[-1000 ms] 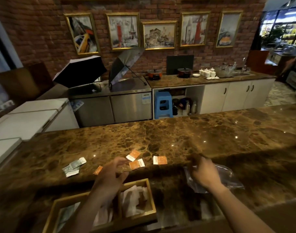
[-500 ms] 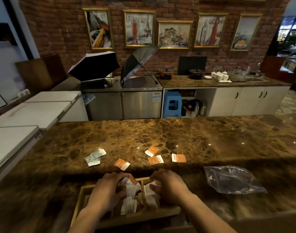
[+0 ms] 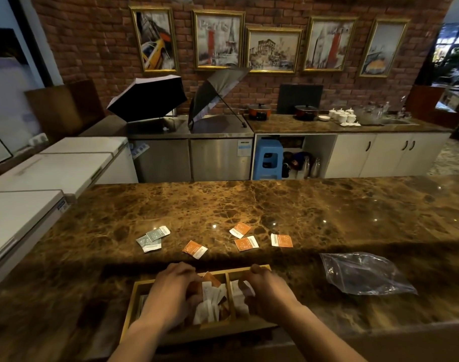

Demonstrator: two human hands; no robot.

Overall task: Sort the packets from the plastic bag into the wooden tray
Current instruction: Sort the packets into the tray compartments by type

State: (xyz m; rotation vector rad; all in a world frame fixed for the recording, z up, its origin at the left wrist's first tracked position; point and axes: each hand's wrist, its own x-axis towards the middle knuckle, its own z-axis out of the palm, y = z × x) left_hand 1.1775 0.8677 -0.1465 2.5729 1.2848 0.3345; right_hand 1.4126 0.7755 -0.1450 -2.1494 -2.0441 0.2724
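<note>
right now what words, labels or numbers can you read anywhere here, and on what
"Paris": across the top of the second framed painting from the left on the brick wall.
Orange packets on the marble counter: print on their white ends, too small to read.
Grey-green packets: print blurred.
Sticker on the steel fridge door: too small to read.
Plastic bag: a small dark mark, unreadable.

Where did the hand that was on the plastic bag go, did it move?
Yes. The right hand left the plastic bag and moved left to the wooden tray, where it now sits among the packets beside the left hand.
</note>
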